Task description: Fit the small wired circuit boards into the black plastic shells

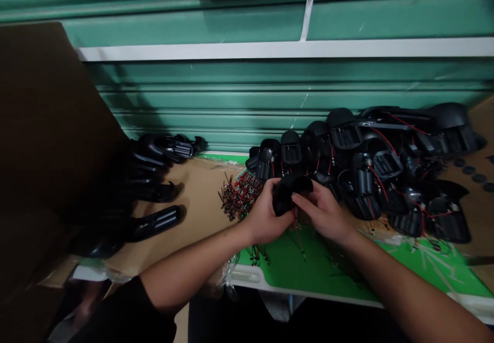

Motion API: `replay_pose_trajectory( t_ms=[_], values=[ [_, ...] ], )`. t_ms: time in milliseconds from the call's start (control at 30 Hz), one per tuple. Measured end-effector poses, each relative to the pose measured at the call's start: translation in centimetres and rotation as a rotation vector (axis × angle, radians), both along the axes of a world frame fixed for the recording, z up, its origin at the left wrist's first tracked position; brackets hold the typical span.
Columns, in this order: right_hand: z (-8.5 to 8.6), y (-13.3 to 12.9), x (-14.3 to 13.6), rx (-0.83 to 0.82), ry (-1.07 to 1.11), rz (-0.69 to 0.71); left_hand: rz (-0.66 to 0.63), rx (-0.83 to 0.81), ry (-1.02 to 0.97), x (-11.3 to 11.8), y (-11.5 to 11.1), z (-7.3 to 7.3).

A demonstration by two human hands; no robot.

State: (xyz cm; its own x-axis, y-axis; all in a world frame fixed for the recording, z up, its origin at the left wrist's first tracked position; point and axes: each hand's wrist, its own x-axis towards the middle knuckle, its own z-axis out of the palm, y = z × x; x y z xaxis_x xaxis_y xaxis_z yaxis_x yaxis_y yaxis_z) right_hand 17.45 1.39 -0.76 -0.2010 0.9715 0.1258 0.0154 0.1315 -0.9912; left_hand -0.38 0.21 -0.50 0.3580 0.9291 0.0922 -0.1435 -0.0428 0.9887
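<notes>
Between my two hands is a black plastic housing [283,194] with a rounded, hollow end. My left hand [266,217] wraps round its left side. My right hand [326,211] grips the right side, its thumb pressed at the opening where a thin red wire [298,232] comes out and hangs down. Just left of the housing lies a bundle of red and black wires [240,196] with small ends. Behind and to the right, similar black housings [370,178] are heaped, many with red wires attached. What my fingertips touch inside the housing is hidden.
More black housings [158,222] lie on brown cardboard [204,193] at the left, beside a tall cardboard box [50,116]. A green mat [328,266] covers the table's front. Green slatted shutter panels [216,96] with a white rail [247,50] stand behind.
</notes>
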Motion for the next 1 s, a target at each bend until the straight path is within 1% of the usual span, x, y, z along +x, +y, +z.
replay_pose_trajectory(
  t_ms=[167,267,367,433,500,600,700,800,1000],
  values=[
    [-0.1,0.1,0.2,0.049,-0.047,-0.019,-0.028,-0.026,-0.015,0.0,0.0,-0.2],
    [0.0,0.0,0.1,0.009,-0.035,-0.002,-0.011,-0.004,-0.008,0.0,0.1,0.0],
    [0.5,-0.1,-0.1,-0.079,-0.005,0.010,0.060,0.029,0.010,-0.1,0.4,0.1],
    [1.1,-0.2,0.0,-0.089,-0.013,-0.025,0.128,0.008,0.006,-0.2,0.8,0.2],
    [1.6,-0.2,0.2,-0.076,-0.054,-0.027,0.194,-0.014,0.002,-0.3,1.3,0.2],
    [2.1,-0.2,0.6,-0.068,-0.132,0.059,0.248,0.006,0.004,-0.6,1.7,0.4],
    [2.2,-0.2,0.7,-0.061,-0.168,0.116,0.261,0.006,0.002,-0.8,1.9,0.8],
    [2.0,-0.2,0.6,-0.040,-0.180,0.124,0.272,-0.016,0.018,-1.0,1.9,1.1],
    [1.9,-0.3,0.1,0.015,-0.188,0.128,0.190,-0.037,-0.007,-1.0,1.7,1.2]
  ],
)
